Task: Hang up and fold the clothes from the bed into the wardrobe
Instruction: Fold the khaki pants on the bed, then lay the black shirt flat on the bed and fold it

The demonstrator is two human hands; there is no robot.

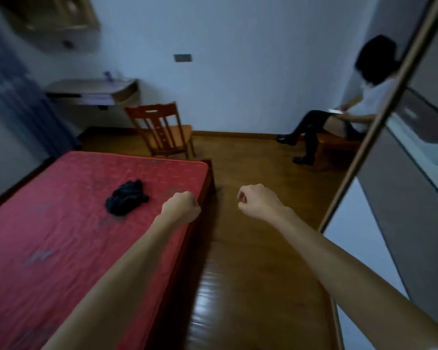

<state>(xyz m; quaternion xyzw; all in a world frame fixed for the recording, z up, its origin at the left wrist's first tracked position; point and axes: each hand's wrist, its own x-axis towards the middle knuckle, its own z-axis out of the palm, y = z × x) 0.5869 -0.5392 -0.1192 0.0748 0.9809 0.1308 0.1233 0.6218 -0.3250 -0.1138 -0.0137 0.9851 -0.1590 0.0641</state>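
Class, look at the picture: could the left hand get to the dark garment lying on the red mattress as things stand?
Probably yes. The left hand, curled and empty, hangs over the mattress edge just right of the dark garment, and nothing lies between them.

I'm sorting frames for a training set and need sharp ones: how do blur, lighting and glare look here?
Head view: dim, bluish light. The edges smear, most on the red mattress and the forearms; the left hand, right hand and dark garment are only slightly soft. Pale glare streaks the wood floor. Wide-angle bending tilts the wardrobe frame.
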